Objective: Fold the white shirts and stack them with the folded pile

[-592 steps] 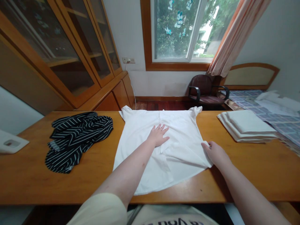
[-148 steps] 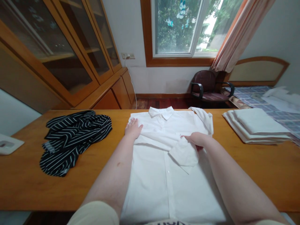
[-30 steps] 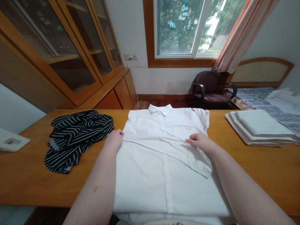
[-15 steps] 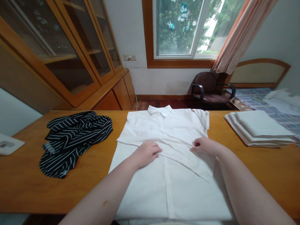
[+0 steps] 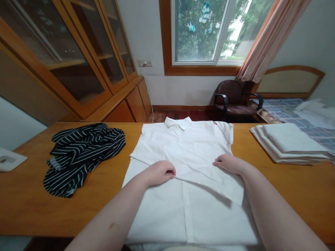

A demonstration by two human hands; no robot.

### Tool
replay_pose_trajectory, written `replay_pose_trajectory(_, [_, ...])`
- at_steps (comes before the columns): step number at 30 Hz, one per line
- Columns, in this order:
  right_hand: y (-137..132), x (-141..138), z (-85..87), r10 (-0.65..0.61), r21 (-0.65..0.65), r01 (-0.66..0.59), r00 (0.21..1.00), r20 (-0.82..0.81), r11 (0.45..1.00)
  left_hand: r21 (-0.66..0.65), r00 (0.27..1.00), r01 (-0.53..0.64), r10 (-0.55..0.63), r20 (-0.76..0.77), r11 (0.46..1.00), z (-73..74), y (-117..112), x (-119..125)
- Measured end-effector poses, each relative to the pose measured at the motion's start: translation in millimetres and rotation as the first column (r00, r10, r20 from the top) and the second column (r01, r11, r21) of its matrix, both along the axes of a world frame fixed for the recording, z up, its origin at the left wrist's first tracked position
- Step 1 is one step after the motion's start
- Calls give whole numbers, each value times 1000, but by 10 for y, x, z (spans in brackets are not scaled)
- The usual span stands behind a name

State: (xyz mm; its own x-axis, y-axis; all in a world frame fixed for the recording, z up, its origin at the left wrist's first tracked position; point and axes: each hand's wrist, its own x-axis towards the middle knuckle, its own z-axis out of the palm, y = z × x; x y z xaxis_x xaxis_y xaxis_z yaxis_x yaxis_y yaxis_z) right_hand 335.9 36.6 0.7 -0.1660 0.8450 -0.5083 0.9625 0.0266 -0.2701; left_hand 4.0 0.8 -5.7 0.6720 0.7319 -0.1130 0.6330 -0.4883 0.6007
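Note:
A white collared shirt (image 5: 180,136) lies spread front side up on the table, collar at the far edge. A loose layer of its cloth, perhaps a sleeve, crosses the middle, its lower edge slanting down to the right. My left hand (image 5: 160,172) is closed, thumb and fingers pinching that edge near the button placket. Farther right, my right hand (image 5: 227,164) has its fingertips pinched together on the cloth at the shirt's right side. Whatever is between the right fingertips is small and partly hidden.
A crumpled black-and-white striped garment (image 5: 86,153) lies left on the wooden table (image 5: 282,188). Folded white cloths (image 5: 290,143) are stacked at the right. A white object (image 5: 12,160) sits at the left edge. Beyond are a cabinet (image 5: 104,94) and a chair (image 5: 232,99).
My left hand has closed on the edge of the cloth layer and moved slightly left and toward me. The layer's right corner has shifted right and lifted a little. My right hand's fingertips have come together.

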Motion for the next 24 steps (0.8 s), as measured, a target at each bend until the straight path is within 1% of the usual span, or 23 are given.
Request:
replay_pose_trajectory(2, [-11,2,-16,5,-13,-5,1000,16,1000,-15,999,-39,39,22,999,1,9,-19])
replay_pose_trajectory(3, [-17,-6,-25,-9,-1,9,1000,16,1000,5,997,-70,70,44,998,-5,21,-30])
replay_pose_trajectory(6, [-37,-76,-52,-38,90,40,999,-28,995,156,984,-173,164,72,972,-70,79,-69])
replay_pose_trajectory(8, [-50,-149,-70,-26,166,35,998,-53,985,238,976,-209,216,-4,949,-153,123,-96])
replay_pose_trajectory(9, [-53,-184,-79,-25,191,34,998,-51,981,251,968,-218,241,-64,943,-201,142,-107])
replay_pose_trajectory(12, [-50,-239,-108,-46,196,51,998,-30,979,228,928,-246,297,-227,942,-333,185,-136])
replay_pose_trajectory(14, [-38,-227,-126,-55,181,62,998,-44,981,220,893,-290,346,-288,931,-393,214,-173])
replay_pose_trajectory(16, [-28,-194,-142,-50,177,59,997,-56,983,236,836,-374,436,-333,897,-433,257,-248])
replay_pose_trajectory(19, [-23,-162,-157,-18,187,23,999,-32,982,268,697,-537,600,-392,800,-464,347,-419])
replay_pose_trajectory(21, [-30,-168,-160,19,199,-14,1000,-24,980,277,617,-607,661,-426,745,-469,407,-532])
replay_pose_trajectory(24, [-46,-200,-156,50,220,-44,999,-21,975,295,534,-668,716,-449,683,-459,470,-638])
